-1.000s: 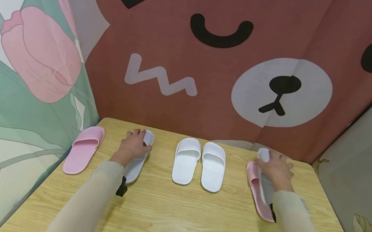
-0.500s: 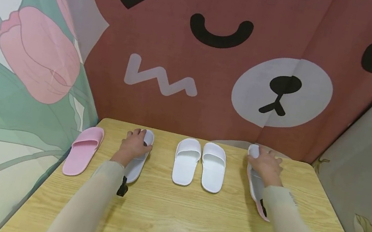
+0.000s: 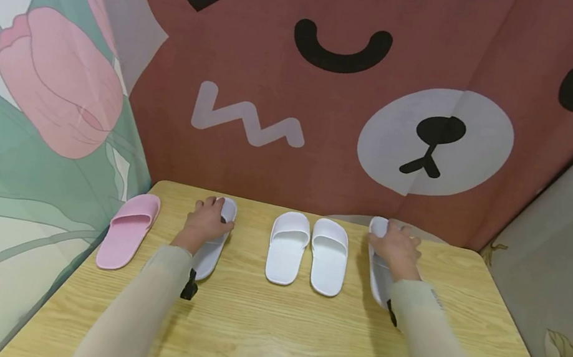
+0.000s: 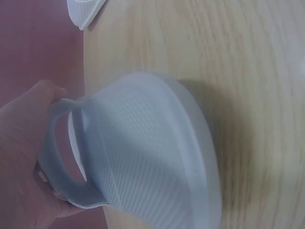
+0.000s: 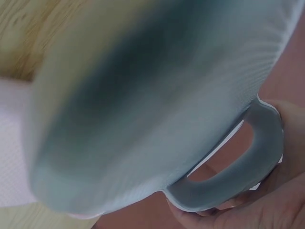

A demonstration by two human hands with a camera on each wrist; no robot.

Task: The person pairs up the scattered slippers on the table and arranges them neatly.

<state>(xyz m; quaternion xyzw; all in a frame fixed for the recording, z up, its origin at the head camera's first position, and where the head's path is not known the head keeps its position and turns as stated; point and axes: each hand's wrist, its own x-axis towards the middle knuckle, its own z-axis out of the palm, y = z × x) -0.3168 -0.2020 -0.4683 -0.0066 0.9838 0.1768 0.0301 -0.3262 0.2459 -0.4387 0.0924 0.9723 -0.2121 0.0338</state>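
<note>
My left hand [image 3: 205, 223] holds a greyish-white slipper [image 3: 209, 259] by its strap; in the left wrist view the fingers wrap the strap and the slipper [image 4: 143, 148] casts a shadow on the wood. A similar white slipper [image 3: 378, 274] is gripped at its strap by my right hand [image 3: 396, 247]. Up close in the right wrist view, its sole [image 5: 162, 124] fills much of the picture, partly blurred. Whether either slipper touches the table cannot be told. The pink slipper that lay at right is hidden from the head view, behind the right hand and its slipper.
Between the hands lies a pair of white slippers [image 3: 286, 254] [image 3: 327, 264]. A pink slipper [image 3: 128, 232] lies at the table's left edge. Behind the wooden table [image 3: 262, 326] hangs a brown bear-print curtain [image 3: 243, 165], with printed cloths at both sides.
My right hand has moved left with its white slipper, passing over the right pink slipper, which dropped out of sight in the head view. The left hand has stayed in place.
</note>
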